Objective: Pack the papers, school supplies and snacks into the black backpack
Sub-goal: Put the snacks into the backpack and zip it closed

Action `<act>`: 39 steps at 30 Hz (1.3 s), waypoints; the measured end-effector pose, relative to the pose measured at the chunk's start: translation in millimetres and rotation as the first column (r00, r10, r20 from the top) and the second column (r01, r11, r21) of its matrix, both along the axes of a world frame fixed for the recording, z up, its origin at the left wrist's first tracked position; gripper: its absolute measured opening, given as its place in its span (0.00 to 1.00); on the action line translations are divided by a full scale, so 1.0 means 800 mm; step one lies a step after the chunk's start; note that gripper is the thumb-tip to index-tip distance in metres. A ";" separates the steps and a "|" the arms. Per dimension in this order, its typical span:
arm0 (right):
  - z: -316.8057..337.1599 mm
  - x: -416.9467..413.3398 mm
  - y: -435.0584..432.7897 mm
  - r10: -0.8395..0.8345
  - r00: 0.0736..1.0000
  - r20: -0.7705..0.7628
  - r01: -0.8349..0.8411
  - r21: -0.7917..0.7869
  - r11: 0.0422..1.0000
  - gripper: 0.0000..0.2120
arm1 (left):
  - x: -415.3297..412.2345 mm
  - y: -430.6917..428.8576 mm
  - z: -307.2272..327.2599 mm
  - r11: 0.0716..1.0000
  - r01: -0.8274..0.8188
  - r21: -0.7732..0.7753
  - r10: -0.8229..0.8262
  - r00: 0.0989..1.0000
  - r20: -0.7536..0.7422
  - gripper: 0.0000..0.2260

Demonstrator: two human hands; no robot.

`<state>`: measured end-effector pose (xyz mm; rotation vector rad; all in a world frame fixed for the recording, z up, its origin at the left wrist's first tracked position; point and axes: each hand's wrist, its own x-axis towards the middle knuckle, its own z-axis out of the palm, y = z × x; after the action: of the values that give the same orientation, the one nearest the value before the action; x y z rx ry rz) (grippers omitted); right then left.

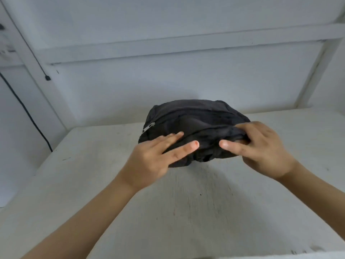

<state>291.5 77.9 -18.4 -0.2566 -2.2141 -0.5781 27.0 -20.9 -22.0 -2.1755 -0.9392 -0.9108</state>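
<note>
The black backpack (194, 116) lies slumped on the white table (186, 202) near the back wall, a silver zipper pull (148, 127) showing on its left side. My left hand (155, 156) rests on the bag's near left part with straight fingers pressing the fabric. At the near right edge, my right hand (261, 146) has its fingers curled into the black fabric and grips a fold of it. No papers, school supplies or snacks are in view.
A white wall with a shelf ledge (186, 43) rises behind the table. At the left a black cable (24, 107) runs down the wall, and a second thin cable ends in a small black plug (48, 78).
</note>
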 end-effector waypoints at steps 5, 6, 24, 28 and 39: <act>0.118 -0.022 0.038 -0.023 0.987 -0.158 0.038 0.089 0.995 0.29 | -0.002 0.040 0.117 0.995 -0.053 0.082 0.031 0.968 0.249 0.38; 0.137 -0.027 0.047 -0.026 0.984 -0.174 0.040 0.074 0.996 0.31 | 0.000 0.046 0.139 0.995 -0.083 0.047 0.065 0.951 0.301 0.38; 0.130 -0.046 0.177 -0.085 0.945 -0.317 -0.177 -0.712 0.680 0.50 | -0.054 0.218 0.220 0.947 -0.318 -0.045 0.300 0.829 0.471 0.21; 0.126 -0.058 0.204 -0.123 0.930 -0.346 -0.176 -0.715 0.676 0.46 | -0.081 0.215 0.170 0.971 -0.123 -0.204 0.227 0.734 0.640 0.35; 0.087 -0.081 0.261 -0.140 0.900 -0.413 -0.222 -0.711 0.667 0.42 | -0.079 0.264 0.092 0.897 -0.035 -0.440 0.370 0.605 0.705 0.44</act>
<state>227.1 286.4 50.9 -0.6875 -1.8769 0.4479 -36.4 190.2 51.9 -1.8535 -1.8924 -1.7331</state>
